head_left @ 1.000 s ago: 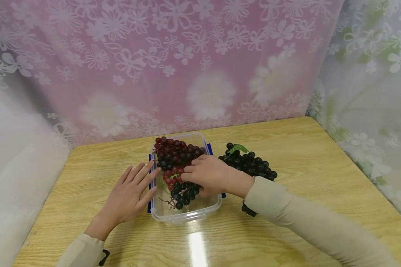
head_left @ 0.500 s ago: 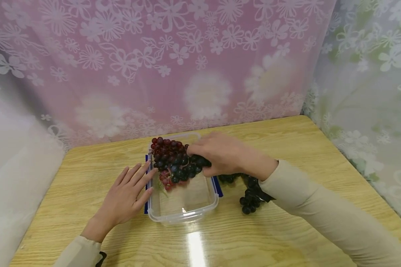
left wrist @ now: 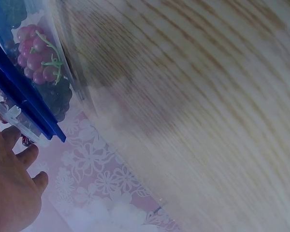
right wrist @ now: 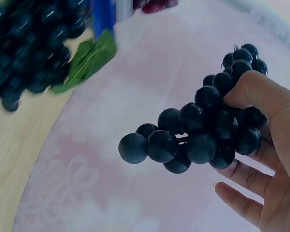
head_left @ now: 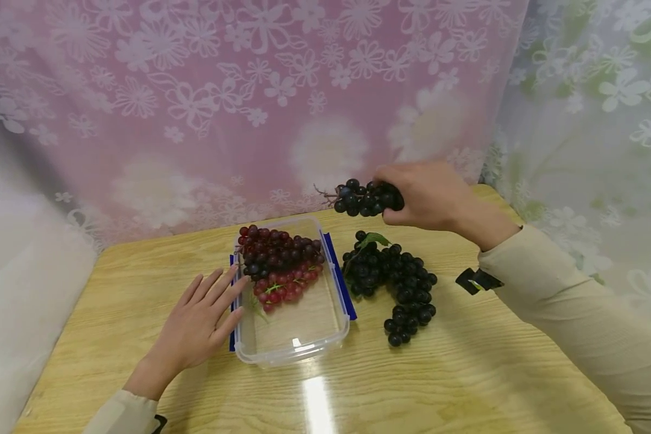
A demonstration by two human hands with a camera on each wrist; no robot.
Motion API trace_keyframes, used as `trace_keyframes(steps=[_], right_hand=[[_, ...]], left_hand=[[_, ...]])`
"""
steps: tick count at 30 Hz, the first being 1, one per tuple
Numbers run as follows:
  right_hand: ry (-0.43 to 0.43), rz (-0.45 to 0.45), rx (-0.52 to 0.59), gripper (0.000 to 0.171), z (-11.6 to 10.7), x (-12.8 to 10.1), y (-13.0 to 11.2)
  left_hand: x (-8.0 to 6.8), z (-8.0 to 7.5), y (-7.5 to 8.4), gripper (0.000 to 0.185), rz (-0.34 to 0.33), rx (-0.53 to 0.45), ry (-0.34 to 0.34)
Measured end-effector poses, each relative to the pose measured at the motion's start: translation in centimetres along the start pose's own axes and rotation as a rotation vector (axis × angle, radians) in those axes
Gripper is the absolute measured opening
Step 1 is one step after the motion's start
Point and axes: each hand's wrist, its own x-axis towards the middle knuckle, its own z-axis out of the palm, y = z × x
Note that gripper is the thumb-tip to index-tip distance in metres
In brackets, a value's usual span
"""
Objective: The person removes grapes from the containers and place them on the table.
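My right hand (head_left: 425,196) grips a bunch of black grapes (head_left: 366,199), held in the air above the far side of the table. In the right wrist view the thumb and fingers close round the dark grapes (right wrist: 203,125). My left hand (head_left: 190,328) has its fingers spread, fingertips at the left rim of a clear plastic box (head_left: 298,349) with blue side clips. Inside the box lie dark red grapes (head_left: 273,247) towards the back and a pinkish-red bunch (head_left: 287,283) in front of them.
More black grapes (head_left: 412,283) with a green leaf (head_left: 374,239) lie on the wooden table (head_left: 380,386), right of the box. A pink flowered cloth (head_left: 222,120) hangs behind the table, and a pale flowered cloth (head_left: 591,150) hangs on the right.
My right hand has lifted the black grape bunch out of the box, up and to the right, uncovering the pinkish-red grapes. The left hand stays at the box's left rim.
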Motion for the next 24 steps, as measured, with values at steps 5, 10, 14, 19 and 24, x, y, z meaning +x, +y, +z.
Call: trace_keyframes(steps=[5,10,14,19,24], right_hand=[[-0.034,0.144,0.028,0.045,0.4,-1.1,2.2],[-0.094,0.302,0.062,0.043,1.4,-2.9,4.2],[-0.135,0.396,0.118,0.047,2.4,-4.4,5.4],[-0.157,0.451,0.147,0.049,4.2,-6.2,6.5],[-0.230,0.496,0.207,0.059,6.7,-7.5,6.9]], left_hand=[[-0.1,0.0,-0.1,0.057,-0.004,-0.001,-0.001],[-0.1,0.0,0.0,0.057,0.004,-0.003,0.007],[-0.1,0.0,0.1,0.057,0.007,-0.006,0.011],[-0.1,0.1,0.1,0.057,0.005,-0.011,0.010],[-0.1,0.1,0.0,0.056,-0.001,-0.015,0.016]])
